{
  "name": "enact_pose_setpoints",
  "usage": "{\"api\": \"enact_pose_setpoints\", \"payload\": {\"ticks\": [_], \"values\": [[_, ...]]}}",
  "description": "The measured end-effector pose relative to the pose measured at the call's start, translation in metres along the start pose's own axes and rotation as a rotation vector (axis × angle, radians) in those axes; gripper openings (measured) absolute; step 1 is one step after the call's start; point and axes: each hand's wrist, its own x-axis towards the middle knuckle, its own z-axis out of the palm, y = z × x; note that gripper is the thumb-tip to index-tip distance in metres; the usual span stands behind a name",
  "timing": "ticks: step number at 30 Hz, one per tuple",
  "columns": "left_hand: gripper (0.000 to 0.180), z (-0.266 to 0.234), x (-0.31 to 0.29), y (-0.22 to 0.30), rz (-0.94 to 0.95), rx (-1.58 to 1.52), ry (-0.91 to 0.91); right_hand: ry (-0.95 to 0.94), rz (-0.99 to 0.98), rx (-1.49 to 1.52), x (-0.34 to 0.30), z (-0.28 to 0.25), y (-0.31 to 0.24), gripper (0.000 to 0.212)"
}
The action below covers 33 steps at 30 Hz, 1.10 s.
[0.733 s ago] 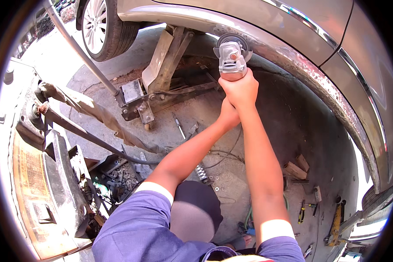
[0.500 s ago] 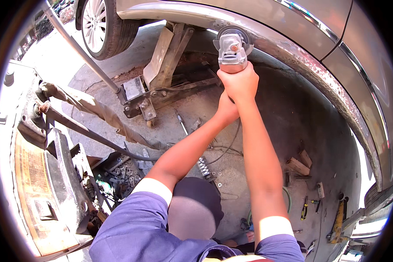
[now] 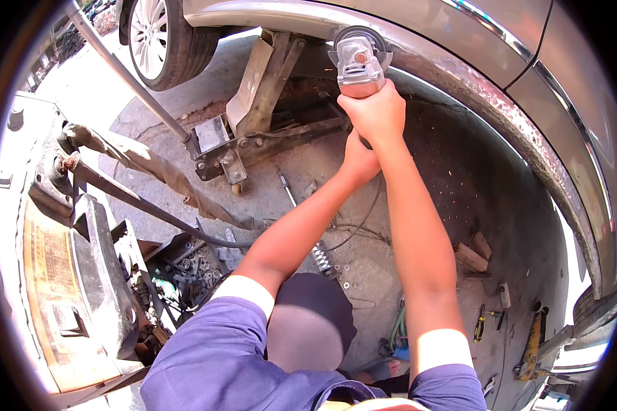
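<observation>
An angle grinder (image 3: 360, 67) is held out in front of me, its disc and guard against the lower sill (image 3: 421, 60) of a beige car. My right hand (image 3: 382, 113) wraps round the grinder body just behind its metal head. Below it, my left hand (image 3: 360, 159) is closed round the rear end of the grinder, mostly covering it. Bare, scuffed metal with reddish patches runs along the sill to the right. Small orange sparks scatter over the shaded ground. The grinder's cord (image 3: 373, 205) trails down behind my hands.
A floor jack (image 3: 253, 147) with a long handle stands under the car near the wheel (image 3: 159, 41). At left lie a bumper-like part (image 3: 51, 294) and a bin of hardware (image 3: 192, 274). Wood blocks (image 3: 470, 257), pliers (image 3: 479, 324) and a yellow tool (image 3: 530, 349) lie at right.
The grinder and both hands have shifted slightly left and up along the sill. Sparks now show in the air beneath the car. Both hands keep their hold.
</observation>
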Motion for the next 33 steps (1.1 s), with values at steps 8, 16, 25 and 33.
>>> {"api": "enact_pose_setpoints", "payload": {"ticks": [8,16,25,33], "values": [[0.063,-0.002,-0.012,-0.01,-0.032,-0.028,0.001,-0.017,-0.001,0.048,-0.008,0.011,0.019,0.068],[0.066,-0.006,-0.007,-0.015,-0.023,0.069,0.011,0.031,-0.006,0.114,-0.007,0.011,0.021,0.066],[0.069,-0.002,-0.016,-0.009,0.061,0.103,0.051,0.053,-0.014,0.216,-0.01,0.004,0.026,0.067],[0.06,-0.008,-0.005,-0.01,0.121,0.043,0.048,0.026,-0.026,0.114,-0.004,0.015,0.014,0.064]]}}
